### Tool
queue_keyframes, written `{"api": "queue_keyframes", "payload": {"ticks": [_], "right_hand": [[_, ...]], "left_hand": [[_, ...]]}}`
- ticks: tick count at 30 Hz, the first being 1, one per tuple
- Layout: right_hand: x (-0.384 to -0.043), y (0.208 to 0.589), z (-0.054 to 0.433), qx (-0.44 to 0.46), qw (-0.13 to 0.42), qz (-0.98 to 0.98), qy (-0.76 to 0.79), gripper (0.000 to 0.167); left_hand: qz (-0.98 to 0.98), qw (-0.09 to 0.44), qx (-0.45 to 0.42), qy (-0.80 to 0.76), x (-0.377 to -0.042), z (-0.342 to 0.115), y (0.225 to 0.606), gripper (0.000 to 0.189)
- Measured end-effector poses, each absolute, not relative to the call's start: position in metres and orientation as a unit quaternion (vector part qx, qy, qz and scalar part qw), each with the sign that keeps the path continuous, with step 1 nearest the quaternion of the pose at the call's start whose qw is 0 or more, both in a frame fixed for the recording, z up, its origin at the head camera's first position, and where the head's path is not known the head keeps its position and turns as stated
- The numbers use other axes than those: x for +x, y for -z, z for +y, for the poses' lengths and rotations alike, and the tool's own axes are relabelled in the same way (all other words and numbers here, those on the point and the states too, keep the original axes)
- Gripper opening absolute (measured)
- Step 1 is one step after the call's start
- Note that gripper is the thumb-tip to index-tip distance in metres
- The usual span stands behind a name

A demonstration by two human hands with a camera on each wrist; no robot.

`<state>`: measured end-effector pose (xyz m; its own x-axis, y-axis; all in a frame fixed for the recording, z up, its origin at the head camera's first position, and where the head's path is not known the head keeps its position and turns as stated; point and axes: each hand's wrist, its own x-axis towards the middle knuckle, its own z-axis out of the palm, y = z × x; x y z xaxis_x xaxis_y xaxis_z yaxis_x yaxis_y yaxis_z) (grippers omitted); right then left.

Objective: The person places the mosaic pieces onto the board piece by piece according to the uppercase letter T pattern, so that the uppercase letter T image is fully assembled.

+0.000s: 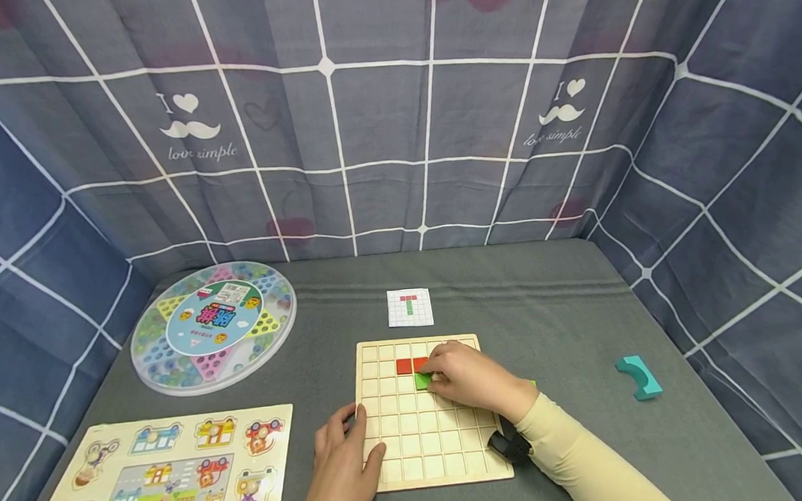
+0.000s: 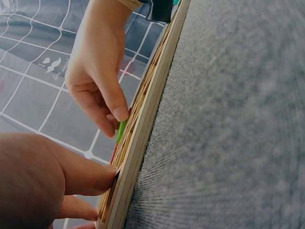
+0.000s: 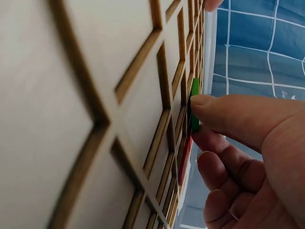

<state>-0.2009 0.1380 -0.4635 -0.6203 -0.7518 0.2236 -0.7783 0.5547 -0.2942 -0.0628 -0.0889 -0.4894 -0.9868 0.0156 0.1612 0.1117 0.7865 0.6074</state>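
A wooden grid board (image 1: 448,462) lies on the grey cloth. Two red square tiles (image 1: 404,366) sit side by side in its upper cells, the right one partly covered by fingers. My right hand (image 1: 460,373) pinches a green square tile (image 1: 423,381) just below that covered red tile. The right wrist view shows the green tile (image 3: 195,107) between thumb and fingertips, slightly raised at the board's surface. My left hand (image 1: 341,465) rests at the board's left edge, its thumb touching the top. Behind the board lies a white card (image 1: 411,321) printed with a red and green T on a grid.
To the left are a round Chinese checkers set (image 1: 215,323) and a picture puzzle board (image 1: 257,497). A teal arch block (image 1: 639,378) lies at the right. Something small and green (image 1: 533,383) shows behind my right wrist. Checked curtains (image 1: 379,114) enclose the table.
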Motion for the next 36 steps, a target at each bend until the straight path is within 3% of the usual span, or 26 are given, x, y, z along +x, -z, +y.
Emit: {"api": "queue_keyframes", "payload": {"ticks": [17, 36], "right_hand": [[-0.198, 0.459, 0.149, 0.418, 0.033, -0.887, -0.194, 0.023], [-0.177, 0.454, 0.228, 0.299, 0.047, -0.932, -0.2, 0.038]], "left_hand": [[-0.941, 0.08, -0.038, 0.326, -0.064, -0.089, 0.49, 0.059], [-0.943, 0.072, -0.034, 0.324, -0.063, -0.089, 0.489, 0.059]]}}
